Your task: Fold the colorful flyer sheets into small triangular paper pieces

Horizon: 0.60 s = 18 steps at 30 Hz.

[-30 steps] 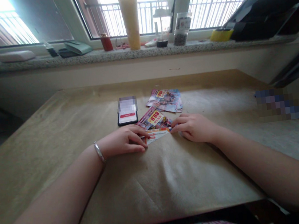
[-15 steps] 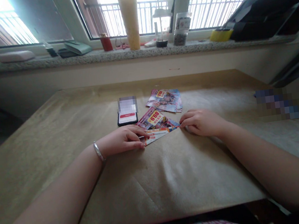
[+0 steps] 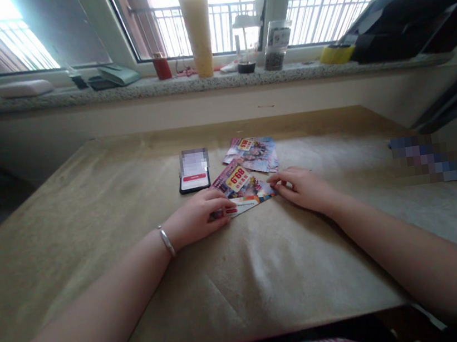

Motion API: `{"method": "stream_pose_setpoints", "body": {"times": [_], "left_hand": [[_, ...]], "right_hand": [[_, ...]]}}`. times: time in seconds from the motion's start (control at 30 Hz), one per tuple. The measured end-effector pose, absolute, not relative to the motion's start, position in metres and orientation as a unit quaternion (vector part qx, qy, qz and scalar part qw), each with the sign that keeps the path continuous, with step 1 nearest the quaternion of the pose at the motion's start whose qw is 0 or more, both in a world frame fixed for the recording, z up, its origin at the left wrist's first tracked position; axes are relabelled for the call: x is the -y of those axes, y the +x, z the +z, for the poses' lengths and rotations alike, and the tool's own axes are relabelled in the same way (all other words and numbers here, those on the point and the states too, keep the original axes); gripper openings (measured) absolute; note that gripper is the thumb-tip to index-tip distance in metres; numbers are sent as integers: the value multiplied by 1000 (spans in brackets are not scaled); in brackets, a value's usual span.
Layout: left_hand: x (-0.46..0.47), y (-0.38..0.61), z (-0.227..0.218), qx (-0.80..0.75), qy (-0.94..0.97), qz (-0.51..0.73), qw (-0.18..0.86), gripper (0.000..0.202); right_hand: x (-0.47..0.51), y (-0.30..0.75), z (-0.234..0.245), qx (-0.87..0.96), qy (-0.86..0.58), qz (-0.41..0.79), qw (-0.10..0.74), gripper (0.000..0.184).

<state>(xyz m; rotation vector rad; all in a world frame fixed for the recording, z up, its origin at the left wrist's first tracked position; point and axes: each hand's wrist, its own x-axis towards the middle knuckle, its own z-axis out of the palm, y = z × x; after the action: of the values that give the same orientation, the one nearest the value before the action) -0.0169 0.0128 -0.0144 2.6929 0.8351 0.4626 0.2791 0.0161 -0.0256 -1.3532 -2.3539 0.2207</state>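
Observation:
A colourful printed flyer (image 3: pixel 236 180) with a large yellow price panel lies on the table in front of me. Its near edge is turned up into a strip showing a white and orange side. My left hand (image 3: pixel 200 214), with a silver bangle at the wrist, has its fingers closed on the left end of that strip. At the right corner, the thumb and fingers of my right hand (image 3: pixel 302 188) pinch the flyer. Just beyond it lies a loose stack of similar flyers (image 3: pixel 258 155). A phone (image 3: pixel 194 178) with a lit screen rests to the left.
The table (image 3: pixel 178 301) has a tan cover. A blurred flat item (image 3: pixel 433 160) lies far right. On the stone windowsill (image 3: pixel 117 93) stand a tall cup of yellow drink (image 3: pixel 199 34), a red jar (image 3: pixel 162 67), clear containers (image 3: pixel 277 47) and a black bag (image 3: pixel 414 17).
My left hand has shifted right and slightly nearer along the folded strip. The right fingers have moved a little left and up at the flyer's corner. Stack and phone stay put.

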Motion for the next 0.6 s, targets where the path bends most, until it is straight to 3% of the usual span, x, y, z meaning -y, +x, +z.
{"method": "stream_pose_setpoints", "body": {"times": [0.13,0.33,0.6], "left_hand": [[-11,-13,-19,-267,950,147,70,28],[-11,-11,-19,-233,960,156,23,26],[-14,-13,-21,-197,965,157,73,35]], "right_hand": [[-14,270,-28,825,-492,139,240,25],[-14,271,-30,804,-492,197,270,5],[-14,270,-32,779,-482,255,310,34]]}}
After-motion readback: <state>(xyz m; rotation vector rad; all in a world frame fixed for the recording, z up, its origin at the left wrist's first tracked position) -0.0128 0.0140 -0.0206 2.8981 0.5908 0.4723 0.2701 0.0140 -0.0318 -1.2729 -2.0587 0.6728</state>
